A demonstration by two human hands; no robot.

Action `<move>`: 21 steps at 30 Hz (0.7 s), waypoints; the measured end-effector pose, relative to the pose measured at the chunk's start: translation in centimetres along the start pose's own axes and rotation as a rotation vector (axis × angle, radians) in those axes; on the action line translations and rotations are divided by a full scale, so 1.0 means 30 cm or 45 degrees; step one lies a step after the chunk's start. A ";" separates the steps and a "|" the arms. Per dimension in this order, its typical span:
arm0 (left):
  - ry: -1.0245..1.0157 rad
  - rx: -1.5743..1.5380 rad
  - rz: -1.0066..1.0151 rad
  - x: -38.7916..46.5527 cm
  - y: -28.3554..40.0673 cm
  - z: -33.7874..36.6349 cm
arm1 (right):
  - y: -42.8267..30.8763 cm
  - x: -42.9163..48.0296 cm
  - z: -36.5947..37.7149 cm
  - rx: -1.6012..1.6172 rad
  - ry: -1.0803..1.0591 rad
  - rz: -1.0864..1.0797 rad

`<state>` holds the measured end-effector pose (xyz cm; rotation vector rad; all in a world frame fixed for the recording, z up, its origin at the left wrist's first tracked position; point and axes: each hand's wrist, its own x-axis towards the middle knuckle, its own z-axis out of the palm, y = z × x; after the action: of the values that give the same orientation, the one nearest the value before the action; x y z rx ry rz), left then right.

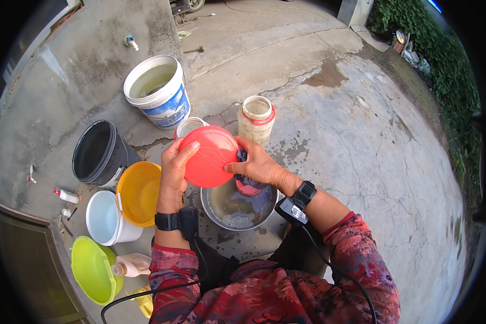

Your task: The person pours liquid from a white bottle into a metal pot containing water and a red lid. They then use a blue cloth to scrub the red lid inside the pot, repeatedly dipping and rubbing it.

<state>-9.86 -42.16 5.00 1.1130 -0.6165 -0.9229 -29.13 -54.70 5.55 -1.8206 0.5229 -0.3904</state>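
A round red plastic lid (210,156) is held up between both hands, its broad face turned toward me. My left hand (174,166) grips its left rim, thumb on the face. On the right rim, my right hand (254,162) pinches the lid and also has a dark wet cloth (243,178) in it. Below is a metal basin (231,214) of cloudy, sudsy water. A second red plastic piece (249,189) shows at the basin, partly covered by the cloth and hand. Behind the hands stands an open, stained cream plastic jar (256,125) with a red neck ring.
A white bucket with a blue label (170,107) holds water. Along the left are a black bucket (123,158), an orange tub (139,194), a white bucket (121,231) and a lime-green basin (93,269). A small white container (190,125) stands behind the lid. A tap (131,41) juts from the wall.
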 end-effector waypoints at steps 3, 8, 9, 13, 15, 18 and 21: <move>0.082 -0.205 0.064 0.000 -0.033 0.025 | 0.007 -0.009 0.018 0.079 0.179 0.119; 0.040 -0.499 0.183 -0.009 -0.080 0.091 | 0.011 -0.035 0.067 0.245 0.333 0.058; 0.039 -0.499 0.189 -0.012 -0.085 0.099 | 0.012 -0.037 0.080 0.296 0.358 0.028; -0.045 -0.409 0.205 -0.023 -0.092 0.105 | 0.023 -0.025 0.091 0.308 0.413 0.159; -0.090 -0.384 0.193 -0.027 -0.091 0.095 | 0.031 -0.023 0.082 0.299 0.375 0.158; -0.082 -0.411 0.145 -0.023 -0.081 0.071 | 0.038 -0.017 0.065 0.368 0.318 0.065; -0.128 -0.444 0.120 -0.023 -0.071 0.051 | 0.042 -0.015 0.048 0.364 0.301 -0.034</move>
<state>-12.11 -42.63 3.55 0.7240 -0.5594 -0.9656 -28.97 -53.63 3.92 -1.5149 0.5741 -0.6695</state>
